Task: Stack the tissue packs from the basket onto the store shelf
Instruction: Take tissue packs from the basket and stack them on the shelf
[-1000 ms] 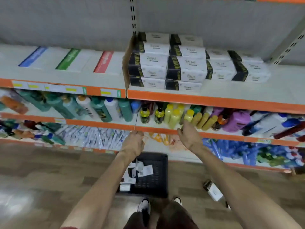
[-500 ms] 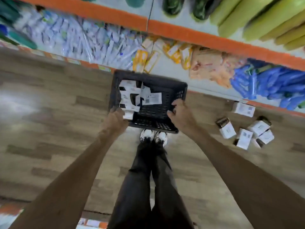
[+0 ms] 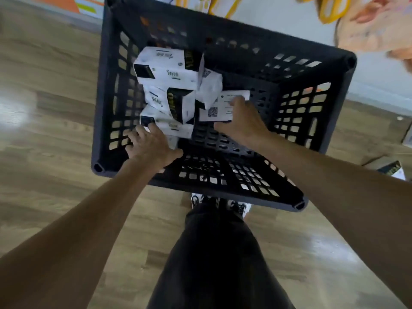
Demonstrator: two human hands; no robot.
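Note:
A black plastic basket (image 3: 330,112) stands on the floor in front of my feet. Several white tissue packs with black ends are piled against its left wall, the top one (image 3: 169,68) lying across the heap. My left hand (image 3: 148,146) reaches in at the near left, its fingers curled over the end of the lowest pack (image 3: 176,128). My right hand (image 3: 243,121) is in the middle of the basket and grips a flat pack (image 3: 214,110) showing a QR code, fingers over its far edge and thumb at its near edge.
The basket's right half shows bare mesh floor. A loose tissue pack (image 3: 392,171) lies on the wood floor at the right edge. The bottom store shelf with orange and yellow packets (image 3: 374,25) runs just behind the basket. My shoes (image 3: 223,202) touch its near rim.
My head has dropped from the shelf down to the basket. Both hands have moved from the basket's near rim into it and onto tissue packs.

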